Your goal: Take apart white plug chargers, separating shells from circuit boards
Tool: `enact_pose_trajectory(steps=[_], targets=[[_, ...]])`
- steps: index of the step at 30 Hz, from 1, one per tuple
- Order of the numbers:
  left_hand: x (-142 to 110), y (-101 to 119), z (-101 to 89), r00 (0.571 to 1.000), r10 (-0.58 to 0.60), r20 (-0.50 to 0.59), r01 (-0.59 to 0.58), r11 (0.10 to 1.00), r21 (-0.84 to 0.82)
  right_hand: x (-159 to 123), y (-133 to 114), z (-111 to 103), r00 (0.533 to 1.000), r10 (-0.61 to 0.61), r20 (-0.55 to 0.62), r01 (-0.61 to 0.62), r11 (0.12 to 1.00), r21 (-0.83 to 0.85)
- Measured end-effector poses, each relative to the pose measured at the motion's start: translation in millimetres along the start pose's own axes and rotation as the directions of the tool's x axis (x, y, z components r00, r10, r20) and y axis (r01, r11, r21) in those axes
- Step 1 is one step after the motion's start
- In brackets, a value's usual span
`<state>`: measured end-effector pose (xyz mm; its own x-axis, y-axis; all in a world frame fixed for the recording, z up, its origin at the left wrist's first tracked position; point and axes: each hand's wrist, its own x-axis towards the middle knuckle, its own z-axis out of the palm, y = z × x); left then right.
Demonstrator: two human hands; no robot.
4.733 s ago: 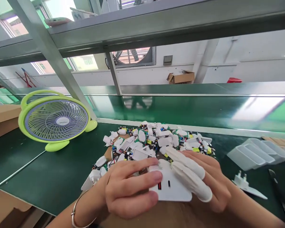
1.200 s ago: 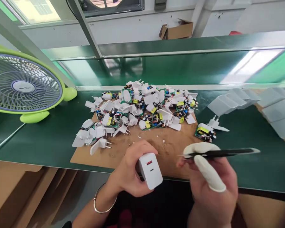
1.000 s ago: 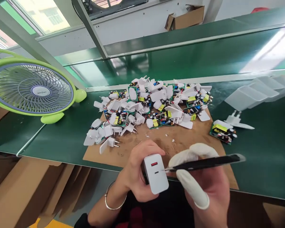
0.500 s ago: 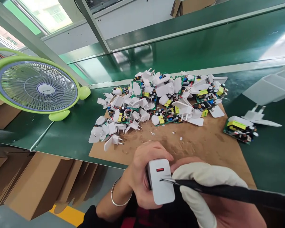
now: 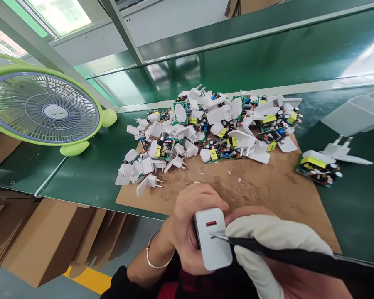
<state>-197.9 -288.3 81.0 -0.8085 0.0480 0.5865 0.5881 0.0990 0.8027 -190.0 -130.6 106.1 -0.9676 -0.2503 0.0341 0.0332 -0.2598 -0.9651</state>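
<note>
Head view, right hand's [image 5: 294, 279] tweezers [image 5: 268, 246] at charger port [image 5: 215, 235]

The single head-worn camera looks forward and steeply down from the person's own position, close above the left hand [image 5: 196, 211] and right hand [image 5: 277, 234] at bottom centre, with the green workbench [image 5: 355, 207] across mid-frame and the far conveyor [image 5: 237, 62] and white wall [image 5: 81, 45] along the top.
</note>
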Motion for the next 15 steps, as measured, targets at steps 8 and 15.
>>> enact_pose_trajectory(steps=[8, 15], targets=[[1.4, -0.8, 1.8, 0.999, 0.018, -0.037, -0.019, 1.0, -0.014, -5.8, 2.7, 12.4, 0.982, -0.178, -0.061, 0.183, 0.978, 0.104], [2.0, 3.2, 1.3, 0.999, 0.003, -0.039, -0.002, 1.0, 0.022, -9.7, 7.7, 11.1, 0.983, -0.18, -0.022, 0.181, 0.978, 0.105]])
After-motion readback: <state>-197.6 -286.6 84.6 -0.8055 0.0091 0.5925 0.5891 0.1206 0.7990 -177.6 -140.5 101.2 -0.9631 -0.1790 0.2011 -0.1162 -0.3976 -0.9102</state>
